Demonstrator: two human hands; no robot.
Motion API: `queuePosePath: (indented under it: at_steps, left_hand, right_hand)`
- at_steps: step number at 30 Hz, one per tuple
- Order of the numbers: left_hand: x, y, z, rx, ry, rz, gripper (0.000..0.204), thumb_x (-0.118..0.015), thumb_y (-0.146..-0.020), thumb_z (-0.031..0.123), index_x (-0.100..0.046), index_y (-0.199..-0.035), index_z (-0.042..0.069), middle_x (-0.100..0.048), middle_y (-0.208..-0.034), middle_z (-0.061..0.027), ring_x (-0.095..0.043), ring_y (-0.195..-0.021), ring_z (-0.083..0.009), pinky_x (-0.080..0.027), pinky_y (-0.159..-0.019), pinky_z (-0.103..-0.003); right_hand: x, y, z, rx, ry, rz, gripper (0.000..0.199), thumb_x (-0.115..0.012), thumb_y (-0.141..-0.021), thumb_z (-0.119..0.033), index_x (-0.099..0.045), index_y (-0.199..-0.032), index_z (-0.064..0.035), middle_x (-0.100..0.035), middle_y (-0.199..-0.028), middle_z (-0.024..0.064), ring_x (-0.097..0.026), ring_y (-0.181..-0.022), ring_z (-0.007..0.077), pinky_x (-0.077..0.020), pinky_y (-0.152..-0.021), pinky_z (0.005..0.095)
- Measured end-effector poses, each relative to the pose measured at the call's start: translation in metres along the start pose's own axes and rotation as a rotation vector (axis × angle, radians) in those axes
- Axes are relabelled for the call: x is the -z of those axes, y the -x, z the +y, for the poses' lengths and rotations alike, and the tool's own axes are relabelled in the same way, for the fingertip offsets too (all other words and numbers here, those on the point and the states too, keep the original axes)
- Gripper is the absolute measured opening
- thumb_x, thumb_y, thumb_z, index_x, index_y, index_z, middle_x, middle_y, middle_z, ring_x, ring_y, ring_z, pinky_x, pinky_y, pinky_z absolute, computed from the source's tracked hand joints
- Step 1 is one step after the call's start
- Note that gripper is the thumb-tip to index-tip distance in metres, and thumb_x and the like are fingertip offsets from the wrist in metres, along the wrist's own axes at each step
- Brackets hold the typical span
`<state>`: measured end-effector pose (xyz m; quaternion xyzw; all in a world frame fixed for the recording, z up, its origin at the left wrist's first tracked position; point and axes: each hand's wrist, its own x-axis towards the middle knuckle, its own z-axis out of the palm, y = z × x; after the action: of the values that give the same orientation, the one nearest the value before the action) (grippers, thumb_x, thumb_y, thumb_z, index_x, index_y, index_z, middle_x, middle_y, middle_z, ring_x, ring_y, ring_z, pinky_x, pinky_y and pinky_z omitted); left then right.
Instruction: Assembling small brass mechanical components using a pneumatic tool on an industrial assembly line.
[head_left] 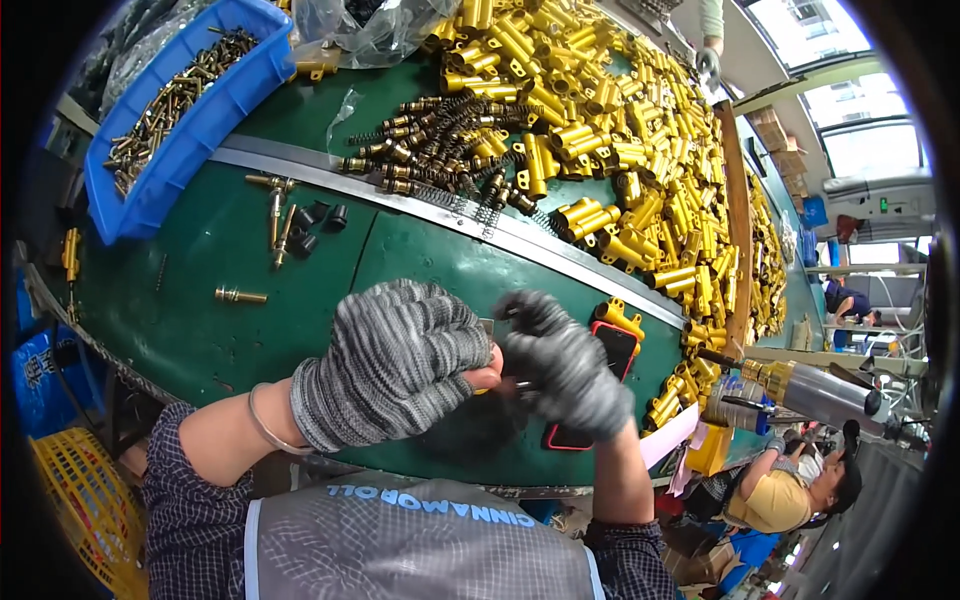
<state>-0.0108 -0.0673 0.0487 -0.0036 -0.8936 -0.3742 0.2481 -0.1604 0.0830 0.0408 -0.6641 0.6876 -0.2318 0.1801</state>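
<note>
My left hand [405, 365], in a grey striped knit glove with bare fingertips, is closed over the green table [300, 370]. Its fingers wrap round something mostly hidden; only a speck of yellow shows below them. Close against it on the right is my right hand [565, 365], gloved alike and smeared by motion, so its grip does not show. Behind the right hand lies a phone in a red case [615, 345], partly covered. Left of my hands lie a short brass pin [241, 296], several black caps [303, 243] and thin brass-and-steel rods [276, 215].
A metal rail [440, 213] crosses the table. Beyond it are black springs on brass rods [430, 150] and a large heap of gold cylinders [600, 110]. A blue bin [125, 200] of small pins stands left. A power tool [820, 390] juts in at right; a person [780, 495] sits beyond.
</note>
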Motion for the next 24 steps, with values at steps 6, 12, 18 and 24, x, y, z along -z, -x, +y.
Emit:
queuePosePath:
  at_steps: [6, 12, 18, 24]
  left_hand:
    - [0.002, -0.007, -0.002, 0.004, 0.057, -0.062, 0.009, -0.065, -0.069, 0.020, -0.062, -0.073, 0.013, -0.059, -0.073, -0.0027, -0.055, -0.067, -0.0222, -0.043, -0.060, -0.034]
    - [0.004, -0.010, -0.005, 0.036, 0.080, -0.125, 0.011, -0.063, -0.071, 0.024, -0.063, -0.074, 0.013, -0.057, -0.072, -0.0042, -0.053, -0.067, -0.0239, -0.041, -0.060, -0.036]
    - [0.002, -0.009, -0.007, 0.016, 0.049, -0.099, 0.015, -0.063, -0.070, 0.027, -0.064, -0.076, 0.013, -0.056, -0.075, -0.0076, -0.052, -0.068, -0.0267, -0.041, -0.060, -0.039]
    - [-0.003, -0.010, -0.008, 0.021, -0.002, -0.080, 0.014, -0.062, -0.071, 0.026, -0.065, -0.077, 0.014, -0.057, -0.074, -0.0062, -0.053, -0.069, -0.0263, -0.041, -0.061, -0.038]
  right_hand:
    - [0.048, -0.015, -0.077, 0.354, -1.092, 0.800, 0.088, -0.079, -0.063, -0.021, -0.027, -0.133, -0.0076, -0.046, -0.106, 0.0055, -0.044, -0.069, 0.0132, -0.0417, -0.053, 0.0255]
    - [0.022, -0.026, -0.080, 0.291, -0.909, 0.642, 0.090, -0.081, -0.059, -0.024, -0.029, -0.133, -0.0135, -0.044, -0.093, 0.0027, -0.042, -0.066, 0.0119, -0.0412, -0.048, 0.0263]
    - [0.011, -0.032, -0.088, 0.240, -0.919, 0.673, 0.073, -0.081, -0.059, -0.018, -0.043, -0.121, -0.0124, -0.044, -0.083, 0.0022, -0.043, -0.062, 0.0117, -0.0404, -0.046, 0.0267]
    - [0.000, -0.035, -0.085, 0.164, -0.756, 0.623, 0.068, -0.080, -0.060, -0.016, -0.045, -0.118, -0.0122, -0.046, -0.083, 0.0031, -0.045, -0.063, 0.0133, -0.0410, -0.047, 0.0278]
